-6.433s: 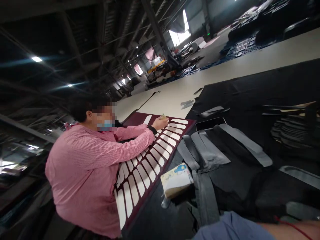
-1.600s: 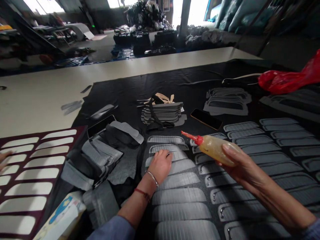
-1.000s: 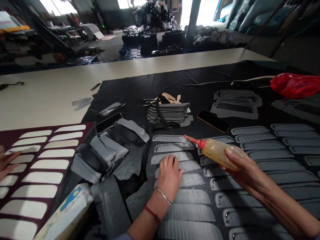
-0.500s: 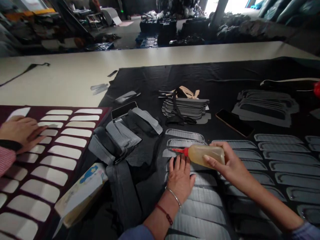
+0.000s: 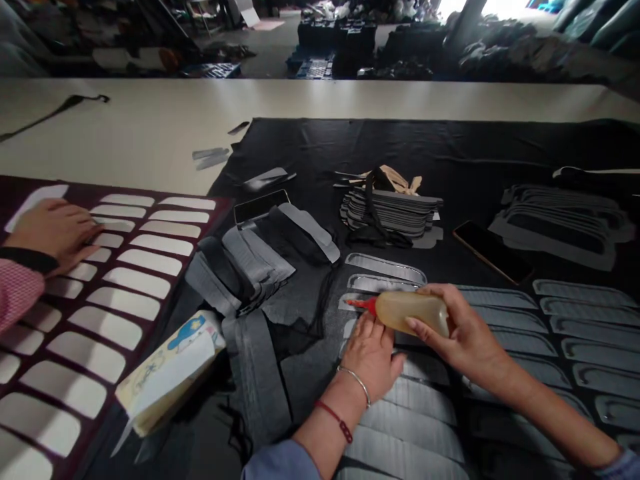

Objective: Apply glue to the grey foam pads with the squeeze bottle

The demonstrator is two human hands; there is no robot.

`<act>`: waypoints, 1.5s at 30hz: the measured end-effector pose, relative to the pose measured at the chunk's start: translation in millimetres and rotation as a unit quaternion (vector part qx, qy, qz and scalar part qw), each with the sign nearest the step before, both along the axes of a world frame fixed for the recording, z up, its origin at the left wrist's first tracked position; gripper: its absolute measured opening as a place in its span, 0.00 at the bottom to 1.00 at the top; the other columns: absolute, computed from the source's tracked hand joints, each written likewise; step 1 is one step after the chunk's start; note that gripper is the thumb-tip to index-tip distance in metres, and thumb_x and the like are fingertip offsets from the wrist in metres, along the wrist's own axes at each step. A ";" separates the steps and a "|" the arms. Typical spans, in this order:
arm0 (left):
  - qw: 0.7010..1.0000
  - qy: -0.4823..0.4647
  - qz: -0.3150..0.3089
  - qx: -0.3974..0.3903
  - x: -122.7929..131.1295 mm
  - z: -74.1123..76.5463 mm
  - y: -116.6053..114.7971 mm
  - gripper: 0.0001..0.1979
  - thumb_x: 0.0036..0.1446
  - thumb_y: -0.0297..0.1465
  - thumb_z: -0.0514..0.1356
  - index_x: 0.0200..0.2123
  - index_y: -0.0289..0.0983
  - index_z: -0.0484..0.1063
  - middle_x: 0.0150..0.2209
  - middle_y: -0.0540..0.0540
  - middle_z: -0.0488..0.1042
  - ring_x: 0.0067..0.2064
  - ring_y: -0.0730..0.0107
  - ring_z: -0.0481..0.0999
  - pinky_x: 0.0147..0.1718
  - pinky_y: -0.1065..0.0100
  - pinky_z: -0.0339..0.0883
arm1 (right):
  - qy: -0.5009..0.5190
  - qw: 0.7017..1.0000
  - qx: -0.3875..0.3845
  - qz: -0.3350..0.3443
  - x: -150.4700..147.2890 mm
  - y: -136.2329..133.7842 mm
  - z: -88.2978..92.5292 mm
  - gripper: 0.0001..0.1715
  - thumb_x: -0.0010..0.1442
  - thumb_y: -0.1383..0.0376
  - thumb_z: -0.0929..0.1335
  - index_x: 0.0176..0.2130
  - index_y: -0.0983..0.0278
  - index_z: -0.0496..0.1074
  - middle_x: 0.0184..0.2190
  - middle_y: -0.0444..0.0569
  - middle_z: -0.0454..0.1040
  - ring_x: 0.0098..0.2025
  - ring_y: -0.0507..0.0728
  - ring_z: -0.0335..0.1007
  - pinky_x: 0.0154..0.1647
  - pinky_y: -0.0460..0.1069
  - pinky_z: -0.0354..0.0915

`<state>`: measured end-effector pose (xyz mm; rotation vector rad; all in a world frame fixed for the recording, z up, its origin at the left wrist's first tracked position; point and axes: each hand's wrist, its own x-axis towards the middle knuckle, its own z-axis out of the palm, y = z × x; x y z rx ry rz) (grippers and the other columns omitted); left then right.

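My right hand (image 5: 463, 337) is wrapped round a soft glue bottle (image 5: 410, 312) of yellowish liquid, lying sideways with its red nozzle (image 5: 361, 305) pointing left over a grey strip (image 5: 350, 301). My left hand (image 5: 373, 353) lies flat, fingers stretched, pressing on the grey strips just below the nozzle. More grey ribbed strips (image 5: 385, 267) lie in a column on the black cloth (image 5: 350, 143), above and below my hands.
A co-worker's hand (image 5: 55, 230) rests on a maroon sheet with white cut-outs (image 5: 220, 207) at left. A tissue pack (image 5: 167, 370), a heap of grey pieces (image 5: 250, 263), a tied stack (image 5: 393, 210), two phones (image 5: 493, 252) (image 5: 260, 205) and rows of strips (image 5: 580, 320) surround me.
The view swung from the co-worker at left to my own work. My right hand brought the bottle down and left until its nozzle reached the strip; my left hand stayed pressing the strips.
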<state>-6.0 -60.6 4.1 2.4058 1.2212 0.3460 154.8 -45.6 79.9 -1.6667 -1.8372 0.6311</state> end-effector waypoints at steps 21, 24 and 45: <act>0.999 -0.025 0.000 -0.030 -1.0 6.6 1.5 0.31 0.57 0.45 0.53 0.59 0.33 0.54 0.55 0.38 0.61 0.59 0.54 0.55 0.58 0.53 0.53 | -0.097 0.987 0.094 0.085 -14.6 10.9 9.0 0.17 0.58 0.61 0.65 0.47 0.59 0.58 0.36 0.50 0.65 0.38 0.59 0.64 0.34 0.54 0.64; 0.999 -0.028 0.003 -0.024 -0.7 5.2 0.7 0.31 0.56 0.45 0.53 0.58 0.33 0.54 0.55 0.38 0.61 0.59 0.53 0.55 0.58 0.52 0.54 | -0.092 0.987 0.101 0.087 -15.4 10.6 12.3 0.18 0.58 0.61 0.65 0.47 0.59 0.58 0.36 0.50 0.65 0.38 0.59 0.64 0.34 0.53 0.64; 1.000 -0.023 -0.001 -0.005 -0.1 -0.1 -1.2 0.32 0.57 0.45 0.51 0.58 0.30 0.56 0.58 0.34 0.57 0.61 0.52 0.53 0.59 0.52 0.51 | -0.110 0.987 0.091 0.079 -1.2 1.8 15.6 0.18 0.56 0.66 0.65 0.46 0.60 0.57 0.37 0.52 0.63 0.38 0.59 0.63 0.36 0.54 0.64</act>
